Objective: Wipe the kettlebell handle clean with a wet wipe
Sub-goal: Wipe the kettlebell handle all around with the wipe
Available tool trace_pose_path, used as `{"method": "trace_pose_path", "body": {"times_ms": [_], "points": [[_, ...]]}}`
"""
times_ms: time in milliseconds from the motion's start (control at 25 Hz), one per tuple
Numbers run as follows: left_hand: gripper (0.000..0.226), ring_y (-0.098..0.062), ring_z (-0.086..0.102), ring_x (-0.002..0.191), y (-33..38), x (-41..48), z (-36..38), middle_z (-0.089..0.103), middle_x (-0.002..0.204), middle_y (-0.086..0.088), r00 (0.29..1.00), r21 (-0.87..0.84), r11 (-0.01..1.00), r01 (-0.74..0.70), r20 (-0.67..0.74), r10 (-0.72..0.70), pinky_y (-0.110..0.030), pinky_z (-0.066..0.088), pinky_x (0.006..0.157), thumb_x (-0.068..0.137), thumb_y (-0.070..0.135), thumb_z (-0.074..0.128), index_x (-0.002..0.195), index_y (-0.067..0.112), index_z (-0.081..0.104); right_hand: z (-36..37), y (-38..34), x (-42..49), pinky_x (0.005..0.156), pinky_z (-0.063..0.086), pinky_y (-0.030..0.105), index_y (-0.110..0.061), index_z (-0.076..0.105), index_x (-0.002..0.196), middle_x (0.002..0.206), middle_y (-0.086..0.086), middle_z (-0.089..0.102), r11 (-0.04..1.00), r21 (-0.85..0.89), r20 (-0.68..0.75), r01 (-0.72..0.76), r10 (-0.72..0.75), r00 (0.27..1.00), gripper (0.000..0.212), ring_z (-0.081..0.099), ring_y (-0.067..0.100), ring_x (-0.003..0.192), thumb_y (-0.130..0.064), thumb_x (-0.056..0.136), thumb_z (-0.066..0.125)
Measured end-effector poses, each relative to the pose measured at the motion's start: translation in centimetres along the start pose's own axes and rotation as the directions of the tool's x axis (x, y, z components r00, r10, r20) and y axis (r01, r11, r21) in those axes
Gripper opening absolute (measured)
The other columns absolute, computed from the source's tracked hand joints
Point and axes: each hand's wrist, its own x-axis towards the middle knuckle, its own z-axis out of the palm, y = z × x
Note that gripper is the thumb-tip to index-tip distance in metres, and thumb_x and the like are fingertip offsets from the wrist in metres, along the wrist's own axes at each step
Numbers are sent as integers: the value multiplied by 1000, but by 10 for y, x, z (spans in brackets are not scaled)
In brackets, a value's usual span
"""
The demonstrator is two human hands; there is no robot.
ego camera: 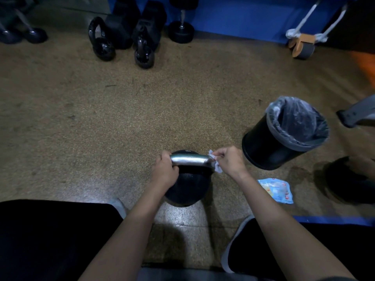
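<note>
Both my hands are at the kettlebell, which stands on the floor just before me. My left hand curls round the left end of its silver handle. My right hand pinches the white wipe against the handle's right end. A bin stands near on the right, with a packet lying on the floor by it.

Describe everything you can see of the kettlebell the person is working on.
The kettlebell has a round, glossy black body and a silvery, bare-metal-looking handle that catches the light. It stands upright on the speckled floor, close in front of the person. Small pale lettering on the body above the handle is too small to read. The left hand grips the handle's left end; the right hand pinches a white wet wipe around its right corner.
</note>
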Motion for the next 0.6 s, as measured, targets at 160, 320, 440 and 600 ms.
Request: {"method": "trace_pose_path", "body": {"times_ms": [160,320,440,600], "points": [[41,-35,50,112,-1,0,0,47,124,-15,1000,-4,1000,4,4,-4,-43,41,100,84,13,54,123,14,40,1,0,-1,76,37,10,-6,73,100,105,7,72,999,-35,-12,1,-1,1000,19,63,11,90,-2,87,59],[40,-34,50,112,-1,1,0,47,123,-14,1000,-1,1000,3,5,-3,-44,42,99,84,13,55,121,14,40,1,-7,-5,70,32,5,-7,73,100,102,8,72,995,-83,5,57,-57,998,23,64,16,94,0,85,57],[40,-34,50,112,-1,0,-1,47,123,-14,1000,-2,1000,0,6,0,-44,43,98,85,14,54,122,15,40,1,-4,-7,68,31,6,-7,74,99,102,9,73,996,-75,-16,41,-42,999,21,65,19,95,-2,85,59],[38,-35,50,112,0,-1,-1,47,123,-15,1000,7,1000,0,13,0,-43,43,97,85,13,54,121,13,40,6,-5,-6,66,34,9,-13,75,94,99,6,73,999,-49,-76,10,-14,997,20,63,14,87,-5,87,57]]}}
